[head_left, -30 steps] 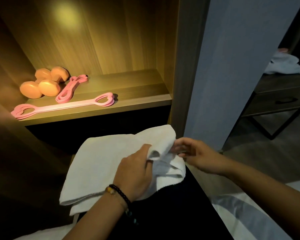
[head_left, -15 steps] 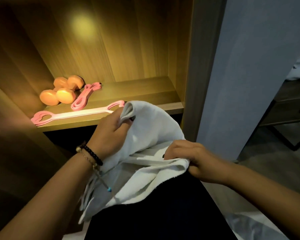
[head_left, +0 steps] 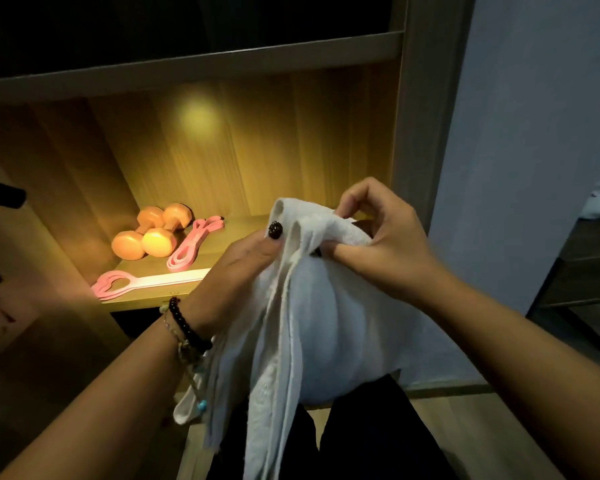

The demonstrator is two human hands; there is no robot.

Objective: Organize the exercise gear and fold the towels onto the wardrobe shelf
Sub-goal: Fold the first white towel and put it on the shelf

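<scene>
Both hands pinch the white towel's (head_left: 312,306) top edge, left hand (head_left: 243,268) touching right hand (head_left: 378,244); the cloth hangs below.

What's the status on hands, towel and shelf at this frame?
Left hand and right hand both pinch the white towel, hanging unfolded, off the shelf. Dumbbells and pink bands sit shelf-left. Right side unobstructed.

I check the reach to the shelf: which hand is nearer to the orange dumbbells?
Left. The left hand grips the towel just to the right of the orange dumbbells; the right hand pinches the towel farther right.
</scene>
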